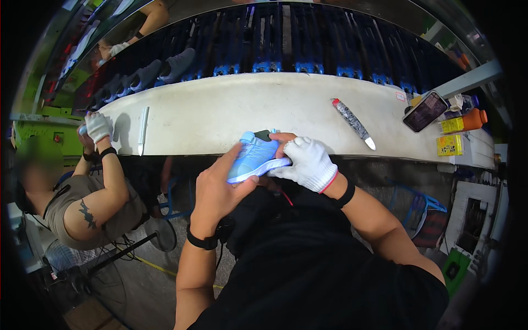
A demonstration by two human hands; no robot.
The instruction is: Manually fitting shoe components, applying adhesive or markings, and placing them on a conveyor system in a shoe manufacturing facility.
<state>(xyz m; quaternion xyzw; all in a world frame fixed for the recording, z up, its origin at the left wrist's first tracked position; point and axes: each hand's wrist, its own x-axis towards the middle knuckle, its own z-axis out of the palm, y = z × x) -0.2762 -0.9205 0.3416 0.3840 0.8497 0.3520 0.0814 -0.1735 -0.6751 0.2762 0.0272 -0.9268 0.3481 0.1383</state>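
So the blue shoe is held at the front edge of the bench, bare left hand and gloved right hand both gripping it, looks mostly put together, sole already on, but honestly can't tell what's left.

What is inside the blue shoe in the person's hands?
The blue shoe shows only a dark area at its opening, perhaps lining. The rest is covered, so what lies deeper cannot be seen.
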